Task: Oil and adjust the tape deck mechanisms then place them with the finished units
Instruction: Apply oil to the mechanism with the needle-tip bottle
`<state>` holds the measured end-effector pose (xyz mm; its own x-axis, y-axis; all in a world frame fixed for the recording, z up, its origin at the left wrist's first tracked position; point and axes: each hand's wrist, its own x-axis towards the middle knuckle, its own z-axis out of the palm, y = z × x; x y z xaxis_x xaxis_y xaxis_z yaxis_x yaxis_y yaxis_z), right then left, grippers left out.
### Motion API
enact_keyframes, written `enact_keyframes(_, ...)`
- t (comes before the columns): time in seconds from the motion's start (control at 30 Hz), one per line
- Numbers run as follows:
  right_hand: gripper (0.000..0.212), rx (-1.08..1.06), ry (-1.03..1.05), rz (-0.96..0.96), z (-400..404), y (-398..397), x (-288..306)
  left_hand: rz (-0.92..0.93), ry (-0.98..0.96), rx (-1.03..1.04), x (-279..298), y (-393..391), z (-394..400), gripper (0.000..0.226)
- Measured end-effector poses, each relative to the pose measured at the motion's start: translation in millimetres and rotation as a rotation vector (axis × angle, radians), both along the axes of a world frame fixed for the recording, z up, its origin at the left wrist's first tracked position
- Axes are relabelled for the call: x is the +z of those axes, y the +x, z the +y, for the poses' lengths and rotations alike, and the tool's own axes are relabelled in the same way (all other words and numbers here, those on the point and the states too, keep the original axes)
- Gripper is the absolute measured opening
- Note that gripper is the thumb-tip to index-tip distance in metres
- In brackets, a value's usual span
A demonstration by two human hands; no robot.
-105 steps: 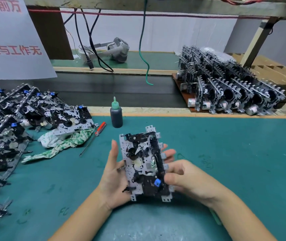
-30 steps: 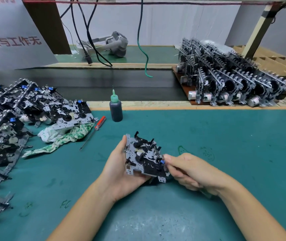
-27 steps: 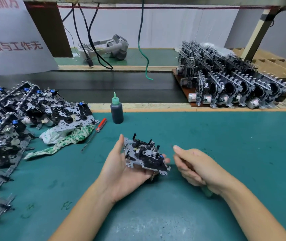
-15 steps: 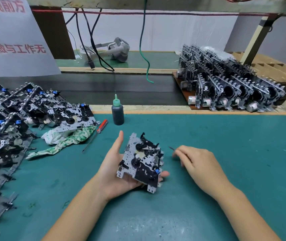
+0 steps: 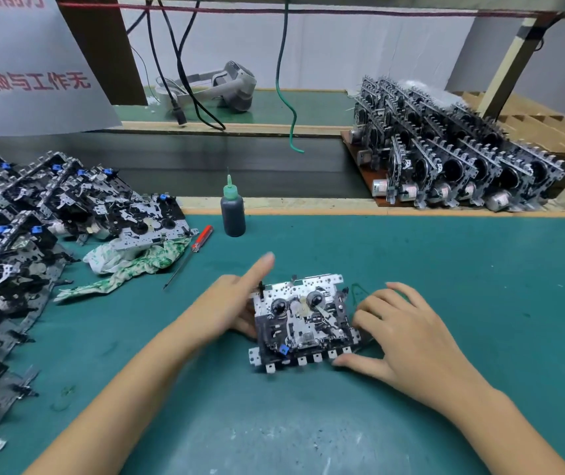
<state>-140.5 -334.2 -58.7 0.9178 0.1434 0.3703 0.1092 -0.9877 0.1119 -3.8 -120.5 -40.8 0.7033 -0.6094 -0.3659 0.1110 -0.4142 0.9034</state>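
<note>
A tape deck mechanism (image 5: 301, 320), a metal plate with black parts and two round hubs, sits face up just above the green mat (image 5: 463, 269) in the middle. My left hand (image 5: 229, 303) holds its left edge, index finger pointing straight up past it. On the other side my right hand (image 5: 408, 337) grips it, thumb under the lower right corner and fingers curled against the right edge. A row of upright finished units (image 5: 452, 162) stands on a board at the back right. A dark oil bottle (image 5: 233, 214) with a green nozzle stands behind the mechanism.
A large pile of mechanisms (image 5: 17, 234) covers the left side. Beside it lie a green-white cloth (image 5: 130, 262) and a red-handled screwdriver (image 5: 199, 240). A dark conveyor runs behind the mat, with a headset (image 5: 229, 84) and hanging cables (image 5: 288, 97) beyond.
The mechanism has turned from upright in my left palm to lying wide and face up. My right hand moved in from the right and took its right edge; its thin tool is out of sight.
</note>
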Motion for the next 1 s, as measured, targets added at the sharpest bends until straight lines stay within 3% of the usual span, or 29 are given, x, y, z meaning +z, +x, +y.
enact_keyframes(0.07, 0.058, -0.036, 0.013, -0.028, 3.6, -3.5, -4.8, -0.652, 0.335, 0.115, 1.8, -16.5, 8.5, 0.085)
enact_keyframes(0.13, 0.056, -0.060, 0.020, -0.044, 7.0, -3.4, -8.4, -0.849, 0.524, 0.043, -3.8, -34.0, 19.4, 0.086)
enact_keyframes(0.23, 0.050, -0.071, 0.066, -0.066, 10.2, -0.5, -10.4, -0.951, 0.664, -0.148, -18.3, -52.9, 19.2, 0.075)
enact_keyframes(0.4, 0.049, -0.063, 0.099, -0.062, 5.6, 2.6, -12.9, -1.072, 0.531, -0.073, -21.5, -54.8, 8.5, 0.055)
enact_keyframes(0.5, 0.048, -0.051, 0.137, -0.075, 3.9, 4.5, -15.2, -1.179, 0.477, 0.009, -28.7, -53.4, 3.0, 0.056)
enact_keyframes(0.73, 0.058, 0.057, 0.227, -0.055, -0.4, 3.0, -15.3, -1.182, 0.428, 0.123, -29.3, -43.8, -2.8, 0.057)
enact_keyframes(1.0, 0.046, -0.058, 0.185, -0.171, 11.1, 4.3, -21.3, -1.144, 0.420, 0.078, -30.5, -39.9, 1.2, 0.061)
